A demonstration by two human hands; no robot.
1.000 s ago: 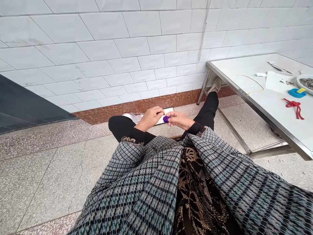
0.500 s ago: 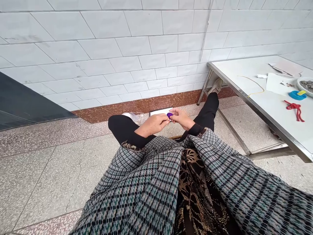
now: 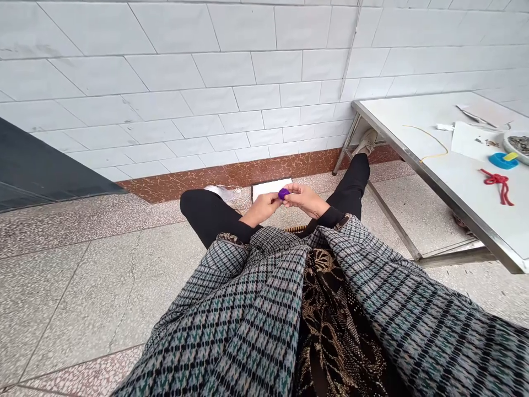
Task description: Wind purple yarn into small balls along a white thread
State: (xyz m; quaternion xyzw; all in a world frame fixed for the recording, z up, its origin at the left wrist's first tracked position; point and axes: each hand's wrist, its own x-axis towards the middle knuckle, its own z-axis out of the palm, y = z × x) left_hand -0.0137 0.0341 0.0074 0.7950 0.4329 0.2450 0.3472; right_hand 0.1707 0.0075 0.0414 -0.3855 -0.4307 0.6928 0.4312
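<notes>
A small round purple bundle (image 3: 283,193), like knotted or wound cord, is held up between my hands over my lap. My right hand (image 3: 308,200) pinches it from the right, with thumb below and fingers bent along its upper side. From the left, my left hand (image 3: 263,209) is closed, its thumb and fingertips pressed together at the bundle's lower left edge. Fine detail between the fingertips is too small to make out. Beyond my hands a white sheet or board (image 3: 270,188) with a dark edge lies low near the wall.
To the right stands a metal-edged white table (image 3: 467,176). It bears a red knotted cord (image 3: 496,180), a blue ring-shaped item (image 3: 503,160), a bowl of small bits (image 3: 518,144), paper (image 3: 469,139) and a yellow cord (image 3: 433,141). White strands (image 3: 235,197) lie beside my left knee; a tiled wall rises ahead.
The purple bundle has shifted slightly left and shows more fully. My left hand has turned and drawn lower beside it, while my right hand keeps its pinch. The view has tilted slightly.
</notes>
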